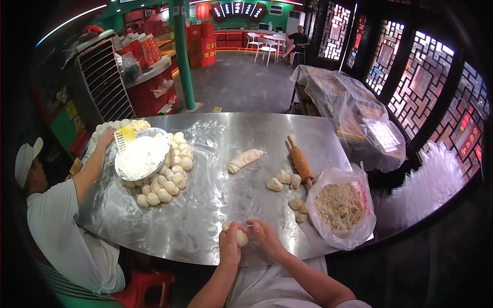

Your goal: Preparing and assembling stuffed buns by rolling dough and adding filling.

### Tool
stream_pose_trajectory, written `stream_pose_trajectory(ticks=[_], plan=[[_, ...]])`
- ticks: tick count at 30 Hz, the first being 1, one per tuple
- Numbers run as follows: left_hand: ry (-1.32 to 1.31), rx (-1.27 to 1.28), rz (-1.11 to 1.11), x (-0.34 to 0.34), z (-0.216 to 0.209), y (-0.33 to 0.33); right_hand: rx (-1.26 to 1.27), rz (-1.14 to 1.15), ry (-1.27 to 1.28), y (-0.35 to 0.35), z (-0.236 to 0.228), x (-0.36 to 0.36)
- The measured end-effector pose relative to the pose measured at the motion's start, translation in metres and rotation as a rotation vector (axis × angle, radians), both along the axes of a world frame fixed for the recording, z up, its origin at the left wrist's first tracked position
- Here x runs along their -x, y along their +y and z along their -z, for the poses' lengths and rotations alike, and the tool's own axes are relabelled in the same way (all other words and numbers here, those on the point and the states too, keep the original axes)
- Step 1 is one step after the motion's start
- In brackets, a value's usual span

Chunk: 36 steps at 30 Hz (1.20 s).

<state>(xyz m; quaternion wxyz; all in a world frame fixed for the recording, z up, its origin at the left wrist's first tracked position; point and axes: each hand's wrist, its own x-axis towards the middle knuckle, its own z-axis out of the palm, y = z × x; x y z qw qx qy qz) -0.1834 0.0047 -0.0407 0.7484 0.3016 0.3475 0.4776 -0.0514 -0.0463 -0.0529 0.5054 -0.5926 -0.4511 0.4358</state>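
Near the front edge of the steel table, my left hand (229,245) is wrapped round a pale dough ball (242,238). My right hand (266,240) is just to the right of the ball, fingers stretched toward it and nothing seen in its grasp. Farther up the table lies a rolled-up length of dough (244,160). A wooden rolling pin (300,161) rests right of it, with several small dough pieces (277,180) nearby. At the right, an open plastic bag (367,203) holds a crumbly tan filling (339,205).
At left, a bowl of white flour (143,158) with a yellow scraper (124,137) sits among several dough balls (163,190). A co-worker (67,226) in white reaches there. Plastic-covered racks (349,110) stand beyond the flour-dusted steel table (215,138). A person sits far back.
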Motion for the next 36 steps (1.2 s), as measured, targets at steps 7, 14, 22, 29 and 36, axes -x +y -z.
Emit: stream_pose_trajectory(ticks=[7,14,22,29,36], plan=[[0.05,-0.044,-0.119,0.011,-0.001,0.002,0.066,-0.107,0.172,-0.008,-0.001,0.03],[0.136,-0.184,-0.062,0.032,-0.015,0.0,0.223,-0.23,0.323,0.0,-0.007,0.036],[0.242,-0.141,0.056,0.041,-0.004,0.007,0.292,-0.314,0.212,0.0,-0.018,0.017],[0.213,-0.019,0.463,0.008,-0.013,0.012,0.143,-0.313,-0.042,0.01,-0.072,-0.012],[0.139,0.022,0.478,-0.002,0.002,0.0,-0.38,-0.154,-0.554,0.004,-0.046,-0.03]])
